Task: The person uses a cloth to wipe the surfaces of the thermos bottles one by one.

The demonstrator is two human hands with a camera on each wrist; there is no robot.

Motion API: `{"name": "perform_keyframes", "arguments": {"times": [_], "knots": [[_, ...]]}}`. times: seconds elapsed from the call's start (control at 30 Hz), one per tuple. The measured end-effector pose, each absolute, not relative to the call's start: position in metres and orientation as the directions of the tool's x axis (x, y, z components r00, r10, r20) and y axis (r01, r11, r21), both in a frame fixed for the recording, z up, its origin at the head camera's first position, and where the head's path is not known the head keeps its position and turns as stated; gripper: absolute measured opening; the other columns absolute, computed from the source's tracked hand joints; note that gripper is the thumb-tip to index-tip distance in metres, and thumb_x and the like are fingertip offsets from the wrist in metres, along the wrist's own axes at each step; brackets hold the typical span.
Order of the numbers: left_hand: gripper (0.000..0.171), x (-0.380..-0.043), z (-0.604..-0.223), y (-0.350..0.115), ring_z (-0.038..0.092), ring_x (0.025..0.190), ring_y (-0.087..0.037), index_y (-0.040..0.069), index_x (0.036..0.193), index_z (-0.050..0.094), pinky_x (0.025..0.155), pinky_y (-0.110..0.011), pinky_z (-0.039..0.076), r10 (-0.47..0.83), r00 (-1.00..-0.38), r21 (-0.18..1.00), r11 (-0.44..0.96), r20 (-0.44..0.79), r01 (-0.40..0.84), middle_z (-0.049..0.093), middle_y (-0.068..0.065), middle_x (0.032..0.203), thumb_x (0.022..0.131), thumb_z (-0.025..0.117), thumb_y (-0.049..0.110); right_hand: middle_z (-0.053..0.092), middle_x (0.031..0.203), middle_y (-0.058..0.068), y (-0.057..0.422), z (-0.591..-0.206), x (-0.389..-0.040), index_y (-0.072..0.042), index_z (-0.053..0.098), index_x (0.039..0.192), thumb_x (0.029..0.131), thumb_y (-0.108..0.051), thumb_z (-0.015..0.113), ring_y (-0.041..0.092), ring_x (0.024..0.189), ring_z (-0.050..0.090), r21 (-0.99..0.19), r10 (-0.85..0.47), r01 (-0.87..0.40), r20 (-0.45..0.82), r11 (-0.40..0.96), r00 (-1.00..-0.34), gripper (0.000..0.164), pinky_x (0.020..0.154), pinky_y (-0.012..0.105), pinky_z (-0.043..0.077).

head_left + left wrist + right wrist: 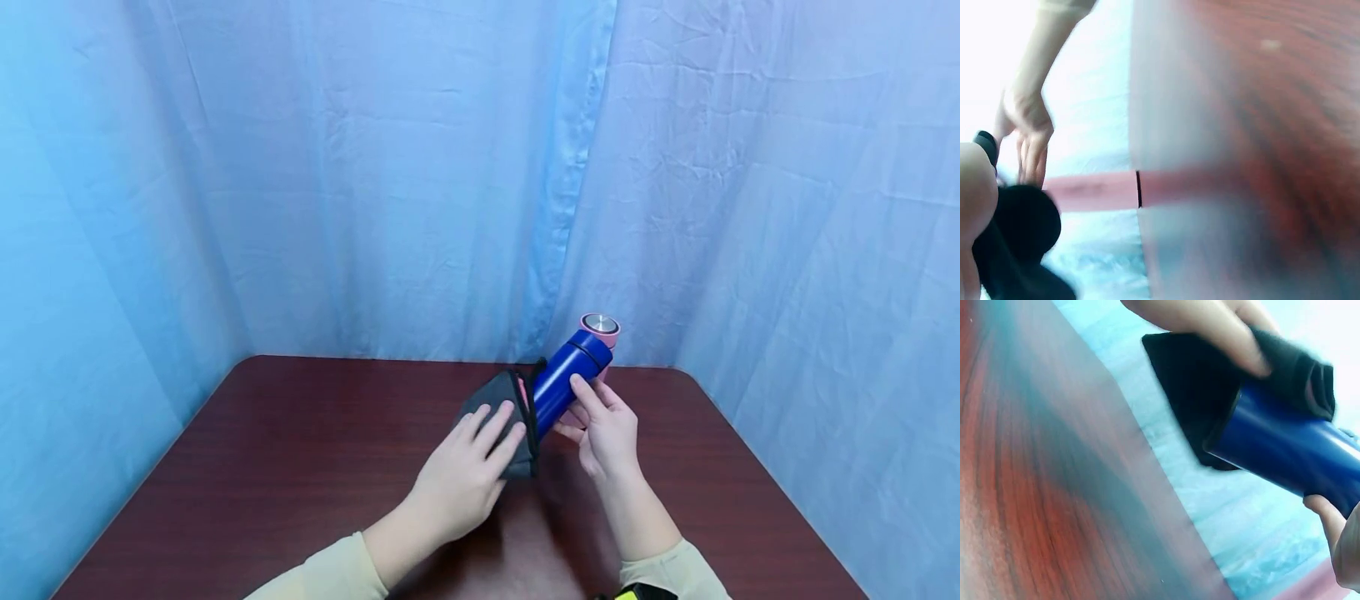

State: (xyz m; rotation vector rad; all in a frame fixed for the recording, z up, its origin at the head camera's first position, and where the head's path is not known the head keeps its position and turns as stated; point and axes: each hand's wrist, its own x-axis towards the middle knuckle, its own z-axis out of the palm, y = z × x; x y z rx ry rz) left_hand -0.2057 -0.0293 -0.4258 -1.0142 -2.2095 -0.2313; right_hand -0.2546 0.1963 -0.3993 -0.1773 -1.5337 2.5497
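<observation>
Over the table's middle, my left hand (467,473) holds a dark grey fabric pouch (491,392) with black edging and a bit of pink at its mouth. A blue thermos bottle (564,379) with a dark ring below its lid slants up to the right, gripped by my right hand (613,427). Its lower end meets the pouch's mouth; in the right wrist view the bottle (1291,444) overlaps the pouch (1179,387), and how deep it sits I cannot tell. The left thumb is hidden in the head view. Dark fabric (1022,225) fills the left wrist view's lower left corner.
A pink bottle (611,335) with a silver-topped lid stands upright behind the blue one, partly hidden by it; the left wrist view shows its pink side (1094,192). The dark red wooden table (300,467) is bordered by pale blue curtains (420,192).
</observation>
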Motion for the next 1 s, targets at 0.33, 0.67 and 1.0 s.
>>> {"name": "perform_keyframes", "arguments": {"times": [0.33,0.67,1.0], "knots": [[0.061,-0.213,-0.415,-0.013,0.054,0.129,-0.040,0.004,0.148,0.052,0.103,-0.047,0.048,0.512,-0.472,-0.099,0.746,0.717,0.658,0.045,-0.021,0.153,0.093,0.072,0.024,0.064,0.135,0.010,0.176,-0.404,-0.242,-0.014,0.056,0.145,0.087,-0.037,0.083,0.029,0.113,0.068,-0.904,0.183,-0.083,0.005,-0.420,-0.983,0.068,0.082,0.048,0.059],[0.066,-0.213,-0.428,-0.037,0.054,0.130,-0.037,0.004,0.147,0.053,0.104,-0.046,0.048,0.565,-0.446,-0.091,0.684,0.694,0.724,0.045,-0.021,0.153,0.088,0.078,0.019,0.067,0.127,0.009,0.190,-0.396,-0.246,-0.009,0.053,0.144,0.091,-0.029,0.080,0.027,0.108,0.071,-0.865,0.257,-0.125,-0.004,-0.486,-0.967,0.062,0.074,0.052,0.060],[0.055,-0.213,-0.420,-0.022,0.047,0.136,-0.043,0.006,0.143,0.059,0.107,-0.047,0.044,0.556,-0.369,-0.138,0.669,0.744,0.730,0.044,-0.021,0.154,0.091,0.073,0.016,0.064,0.134,0.010,0.174,-0.401,-0.238,-0.013,0.056,0.144,0.090,-0.032,0.080,0.029,0.114,0.068,-0.883,0.194,-0.114,0.027,-0.455,-0.981,0.062,0.080,0.048,0.059]]}}
